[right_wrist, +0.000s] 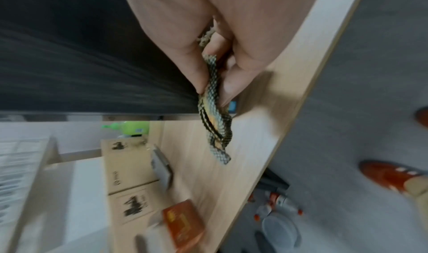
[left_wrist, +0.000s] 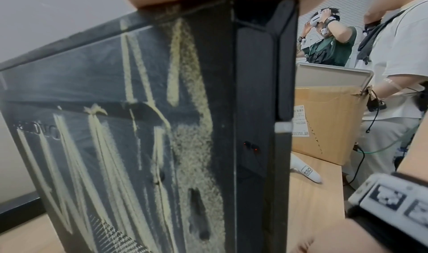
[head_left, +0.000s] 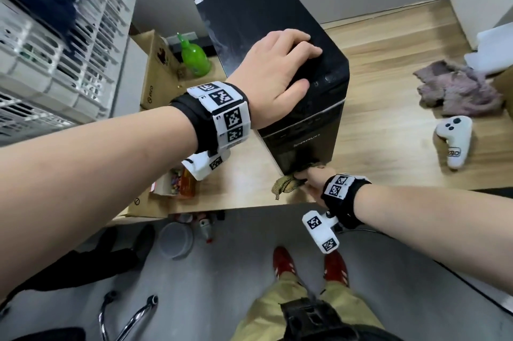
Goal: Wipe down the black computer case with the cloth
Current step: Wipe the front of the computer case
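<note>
Near the worktop's point(head_left: 374, 146) front edge, the right hand point(head_left: 312, 182) pinches the cloth point(head_left: 286, 183) against the black computer case point(head_left: 263, 21); the left hand point(head_left: 273, 74) lies flat on top.

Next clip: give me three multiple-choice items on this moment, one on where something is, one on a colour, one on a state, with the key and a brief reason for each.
1. Where does the left hand rest?
A. on top of the black computer case
B. on the desk
C. on the cardboard box

2. What colour is the spray bottle left of the case?
A. red
B. green
C. white

3. What is the right hand doing?
A. hanging free
B. pressing flat on the desk
C. gripping the checked cloth at the base of the case's front

Key: 1 A, fingers spread over the top near the front edge; 2 B, bright green plastic; 3 C, fingers curl round the bunched cloth.
</note>
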Motion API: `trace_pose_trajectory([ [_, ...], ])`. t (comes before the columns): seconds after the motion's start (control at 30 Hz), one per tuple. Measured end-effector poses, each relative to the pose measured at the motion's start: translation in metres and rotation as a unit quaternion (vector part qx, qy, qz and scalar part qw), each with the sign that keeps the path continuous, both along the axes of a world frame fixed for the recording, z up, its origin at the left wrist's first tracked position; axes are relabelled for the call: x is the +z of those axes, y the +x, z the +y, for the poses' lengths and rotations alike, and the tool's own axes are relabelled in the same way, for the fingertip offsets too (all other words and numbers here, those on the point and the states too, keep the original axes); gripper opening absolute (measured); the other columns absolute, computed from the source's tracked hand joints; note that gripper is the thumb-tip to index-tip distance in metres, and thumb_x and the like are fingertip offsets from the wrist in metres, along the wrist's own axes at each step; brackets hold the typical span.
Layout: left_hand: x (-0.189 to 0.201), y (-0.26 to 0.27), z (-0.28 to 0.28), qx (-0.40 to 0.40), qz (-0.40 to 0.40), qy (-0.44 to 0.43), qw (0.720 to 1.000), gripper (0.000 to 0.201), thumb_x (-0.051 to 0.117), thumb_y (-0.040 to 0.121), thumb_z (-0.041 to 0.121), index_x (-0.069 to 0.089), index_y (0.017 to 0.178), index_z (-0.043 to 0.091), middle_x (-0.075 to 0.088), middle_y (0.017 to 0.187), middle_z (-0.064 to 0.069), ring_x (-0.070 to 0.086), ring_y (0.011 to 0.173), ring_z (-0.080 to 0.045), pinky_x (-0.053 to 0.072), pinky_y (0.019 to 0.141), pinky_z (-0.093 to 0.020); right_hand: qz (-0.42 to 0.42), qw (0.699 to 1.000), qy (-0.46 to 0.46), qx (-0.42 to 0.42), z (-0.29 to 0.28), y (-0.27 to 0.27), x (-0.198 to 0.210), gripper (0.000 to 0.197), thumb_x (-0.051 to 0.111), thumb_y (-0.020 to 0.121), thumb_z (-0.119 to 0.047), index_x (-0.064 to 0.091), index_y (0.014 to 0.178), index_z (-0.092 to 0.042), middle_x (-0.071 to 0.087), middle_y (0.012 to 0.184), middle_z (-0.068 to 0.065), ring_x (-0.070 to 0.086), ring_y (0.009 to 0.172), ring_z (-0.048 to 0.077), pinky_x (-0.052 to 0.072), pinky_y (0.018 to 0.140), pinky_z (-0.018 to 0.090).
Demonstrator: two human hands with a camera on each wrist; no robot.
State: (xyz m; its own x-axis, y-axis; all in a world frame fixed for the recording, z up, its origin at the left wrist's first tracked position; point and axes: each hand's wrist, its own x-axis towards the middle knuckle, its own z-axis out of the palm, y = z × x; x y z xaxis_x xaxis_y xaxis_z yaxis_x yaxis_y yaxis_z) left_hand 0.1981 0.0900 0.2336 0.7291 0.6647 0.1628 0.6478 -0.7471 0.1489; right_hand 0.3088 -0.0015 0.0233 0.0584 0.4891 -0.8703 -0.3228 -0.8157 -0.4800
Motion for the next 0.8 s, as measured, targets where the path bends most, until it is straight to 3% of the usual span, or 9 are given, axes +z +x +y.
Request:
trace_pose_trajectory([
  [0.07, 0.001, 0.0, -0.001, 0.001, 0.002, 0.002, 1.0, 0.052, 0.042, 0.088, 0.032, 0.05, 0.137, 0.015, 0.045, 0.143, -0.007, 0.038, 0.132, -0.027, 0.029, 0.112, -0.04, 0.032, 0.999, 0.024, 0.002, -0.001, -0.001, 0.024, 0.022, 0.065, 0.082, 0.007, 0.057, 0.102, 0.001, 0.062, 0.103, 0.017, 0.061, 0.083, 0.024, 0.054, 0.053, 0.02],
  [0.13, 0.002, -0.001, -0.001, -0.001, 0.006, 0.006, 1.0, 0.053, 0.042, 0.088, 0.033, 0.049, 0.137, 0.014, 0.045, 0.143, -0.008, 0.038, 0.134, -0.027, 0.028, 0.113, -0.04, 0.068, 0.996, 0.046, -0.02, -0.002, -0.005, 0.048, 0.023, 0.06, 0.082, 0.011, 0.057, 0.104, 0.003, 0.062, 0.103, 0.02, 0.062, 0.094, 0.03, 0.054, 0.046, 0.02],
  [0.23, 0.003, -0.001, -0.003, -0.001, 0.009, 0.013, 1.0, 0.053, 0.041, 0.089, 0.033, 0.05, 0.137, 0.012, 0.046, 0.143, -0.01, 0.039, 0.133, -0.028, 0.029, 0.113, -0.039, 0.101, 0.992, 0.068, -0.031, 0.001, -0.008, 0.075, 0.016, 0.06, 0.082, 0.011, 0.059, 0.091, -0.003, 0.062, 0.09, 0.015, 0.062, 0.083, 0.027, 0.054, 0.047, 0.024],
  [0.33, 0.003, -0.001, -0.004, 0.0, 0.013, 0.012, 1.0, 0.053, 0.041, 0.089, 0.033, 0.05, 0.137, 0.012, 0.046, 0.143, -0.01, 0.039, 0.133, -0.028, 0.029, 0.113, -0.04, 0.101, 0.991, 0.08, -0.027, 0.002, -0.008, 0.084, 0.021, 0.064, 0.079, 0.01, 0.059, 0.095, -0.002, 0.063, 0.093, 0.018, 0.063, 0.082, 0.027, 0.055, 0.061, 0.031],
  [0.47, 0.0, -0.002, -0.004, 0.005, 0.015, 0.01, 1.0, 0.053, 0.041, 0.089, 0.034, 0.049, 0.138, 0.013, 0.045, 0.144, -0.009, 0.038, 0.134, -0.027, 0.029, 0.114, -0.041, 0.071, 0.993, 0.096, -0.02, -0.001, -0.007, 0.068, 0.035, 0.068, 0.075, 0.011, 0.059, 0.107, 0.007, 0.066, 0.104, 0.024, 0.066, 0.099, 0.036, 0.058, 0.082, 0.04],
  [0.6, -0.003, -0.001, -0.003, 0.009, 0.009, -0.002, 1.0, 0.053, 0.042, 0.089, 0.033, 0.049, 0.138, 0.015, 0.045, 0.144, -0.007, 0.037, 0.135, -0.027, 0.029, 0.113, -0.043, 0.006, 0.998, 0.063, -0.012, -0.002, -0.002, 0.027, 0.022, 0.072, 0.073, 0.009, 0.058, 0.086, -0.002, 0.065, 0.088, 0.019, 0.068, 0.085, 0.035, 0.059, 0.081, 0.044],
  [0.73, -0.003, -0.002, -0.002, 0.014, -0.001, -0.011, 1.0, 0.052, 0.042, 0.088, 0.033, 0.05, 0.137, 0.016, 0.044, 0.144, -0.006, 0.039, 0.132, -0.027, 0.032, 0.111, -0.044, -0.054, 0.998, 0.024, -0.012, -0.003, 0.007, -0.008, 0.031, 0.073, 0.073, 0.006, 0.046, 0.067, -0.009, 0.061, 0.074, 0.014, 0.063, 0.068, 0.028, 0.059, 0.073, 0.044],
  [0.8, -0.002, -0.001, -0.002, 0.015, -0.007, -0.016, 1.0, 0.052, 0.043, 0.088, 0.032, 0.05, 0.137, 0.017, 0.044, 0.144, -0.005, 0.039, 0.132, -0.025, 0.032, 0.111, -0.042, -0.084, 0.996, 0.018, -0.012, -0.002, 0.014, -0.018, 0.035, 0.074, 0.074, 0.003, 0.043, 0.065, -0.012, 0.059, 0.075, 0.014, 0.059, 0.068, 0.027, 0.056, 0.077, 0.048],
])
